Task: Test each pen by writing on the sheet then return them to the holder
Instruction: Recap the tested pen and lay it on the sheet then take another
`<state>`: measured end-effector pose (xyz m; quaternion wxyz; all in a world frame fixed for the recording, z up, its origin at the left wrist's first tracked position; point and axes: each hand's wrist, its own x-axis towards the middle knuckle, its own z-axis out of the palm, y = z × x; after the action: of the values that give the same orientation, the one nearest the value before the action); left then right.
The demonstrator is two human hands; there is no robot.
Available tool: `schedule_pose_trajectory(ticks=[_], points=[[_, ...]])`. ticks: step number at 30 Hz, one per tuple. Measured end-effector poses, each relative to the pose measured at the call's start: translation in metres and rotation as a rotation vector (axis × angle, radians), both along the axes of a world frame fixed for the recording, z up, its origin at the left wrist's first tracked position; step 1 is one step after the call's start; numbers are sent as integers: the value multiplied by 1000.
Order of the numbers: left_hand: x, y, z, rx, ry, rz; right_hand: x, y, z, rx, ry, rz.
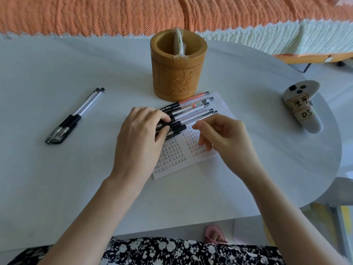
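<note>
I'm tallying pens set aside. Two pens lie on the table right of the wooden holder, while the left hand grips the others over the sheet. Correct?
Wrong side: in the head view the two pens lie left of the holder, not right. The left hand does grip the other pens over the sheet.

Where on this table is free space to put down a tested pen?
Bare tabletop lies between the two loose pens and the left hand, between the sheet and the white controller, and along the near edge. Crowded: before the wooden pen holder, around the pen bundle and the right hand.
</note>
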<state>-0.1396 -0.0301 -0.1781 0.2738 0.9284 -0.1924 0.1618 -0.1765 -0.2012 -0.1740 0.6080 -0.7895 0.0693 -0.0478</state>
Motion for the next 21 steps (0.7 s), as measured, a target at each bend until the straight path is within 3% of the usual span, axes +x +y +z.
schedule_pose_trajectory(ticks=[10, 21], points=[[5, 11, 7, -83, 10, 41, 0, 3, -4, -150, -27, 25], [33, 91, 6, 70, 112, 434, 5, 16, -3, -238, -66, 55]])
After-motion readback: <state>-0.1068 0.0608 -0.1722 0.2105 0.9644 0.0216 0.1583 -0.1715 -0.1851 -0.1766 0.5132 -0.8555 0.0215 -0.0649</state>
